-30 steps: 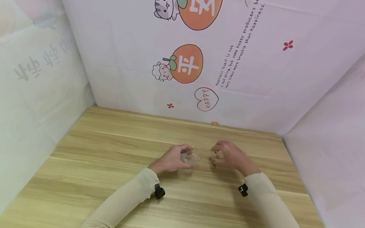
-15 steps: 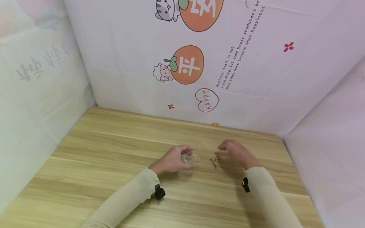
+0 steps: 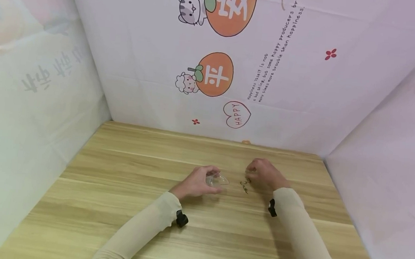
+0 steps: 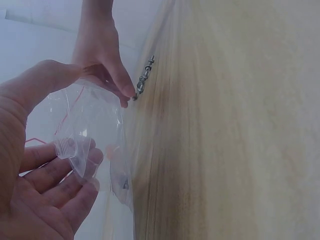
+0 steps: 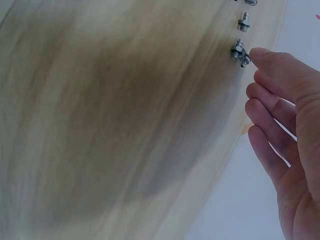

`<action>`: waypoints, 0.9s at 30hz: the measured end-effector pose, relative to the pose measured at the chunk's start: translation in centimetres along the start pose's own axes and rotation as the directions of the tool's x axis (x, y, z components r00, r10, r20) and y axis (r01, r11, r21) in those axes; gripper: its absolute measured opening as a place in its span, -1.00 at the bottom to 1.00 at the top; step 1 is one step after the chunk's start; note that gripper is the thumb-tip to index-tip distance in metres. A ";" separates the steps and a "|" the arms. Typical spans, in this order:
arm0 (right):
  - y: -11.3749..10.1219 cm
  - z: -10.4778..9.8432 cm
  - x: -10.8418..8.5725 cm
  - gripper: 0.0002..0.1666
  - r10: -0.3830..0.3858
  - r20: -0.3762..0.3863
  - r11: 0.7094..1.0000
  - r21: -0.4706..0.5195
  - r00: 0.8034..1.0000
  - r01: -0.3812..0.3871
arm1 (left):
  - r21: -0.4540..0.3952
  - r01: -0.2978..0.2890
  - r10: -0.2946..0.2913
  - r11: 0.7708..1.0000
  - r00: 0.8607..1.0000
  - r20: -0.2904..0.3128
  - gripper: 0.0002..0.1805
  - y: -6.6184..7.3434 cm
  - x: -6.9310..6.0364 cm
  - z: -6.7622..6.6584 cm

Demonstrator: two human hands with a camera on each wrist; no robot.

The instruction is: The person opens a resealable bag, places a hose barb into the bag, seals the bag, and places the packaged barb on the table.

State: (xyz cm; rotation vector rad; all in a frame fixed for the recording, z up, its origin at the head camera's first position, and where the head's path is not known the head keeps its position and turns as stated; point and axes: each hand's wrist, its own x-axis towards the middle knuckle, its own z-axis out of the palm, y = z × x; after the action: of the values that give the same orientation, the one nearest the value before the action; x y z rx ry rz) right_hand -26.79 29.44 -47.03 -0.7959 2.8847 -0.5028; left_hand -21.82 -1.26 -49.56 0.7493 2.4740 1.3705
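My left hand (image 3: 197,181) holds a clear plastic zip bag (image 3: 215,180), thumb on one side of its mouth and fingers on the other. The left wrist view shows the bag (image 4: 85,120) spread, with a red line at its seal. A small dark piece (image 4: 125,184) shows low in the bag. My right hand (image 3: 265,174) is at the far end of a short row of small metal bolts (image 3: 245,187) with hex collars. Its thumb and forefinger tips close on an end bolt (image 5: 245,61), which appears pinched; the finger side is partly hidden.
The wooden table (image 3: 141,230) extends around both hands. A printed white sheet (image 3: 143,59) stands along its back edge, with white sheets at left and right. Black wrist cameras (image 3: 181,218) sit on both sleeves.
My right hand first drew back rightward from the bolts with its fingers apart, then came back to the row's far end and brought its fingertips together. The left hand and bag stay put.
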 end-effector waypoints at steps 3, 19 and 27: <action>0.0 0.3 0.1 -0.89 -0.016 -0.010 1.000 -0.009 1.000 0.016 | -0.002 -0.004 0.004 1.000 1.000 -0.001 -0.20 -0.1 0.0 0.0; -0.3 0.8 0.2 -0.98 0.023 -0.069 1.000 0.021 0.997 -0.021 | -0.001 -0.012 0.012 1.000 1.000 -0.001 -0.21 -0.1 0.2 0.2; -0.9 0.2 0.0 -0.92 -0.042 -0.122 0.999 -0.015 0.992 0.041 | -0.003 -0.039 0.039 0.999 0.999 -0.003 -0.21 -0.1 0.3 0.2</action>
State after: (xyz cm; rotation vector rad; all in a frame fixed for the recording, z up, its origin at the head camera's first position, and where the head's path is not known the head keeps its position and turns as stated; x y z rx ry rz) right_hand -26.32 28.64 -46.87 -0.8574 2.9907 -0.5577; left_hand -22.03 -1.00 -49.71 0.7994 2.4718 1.3886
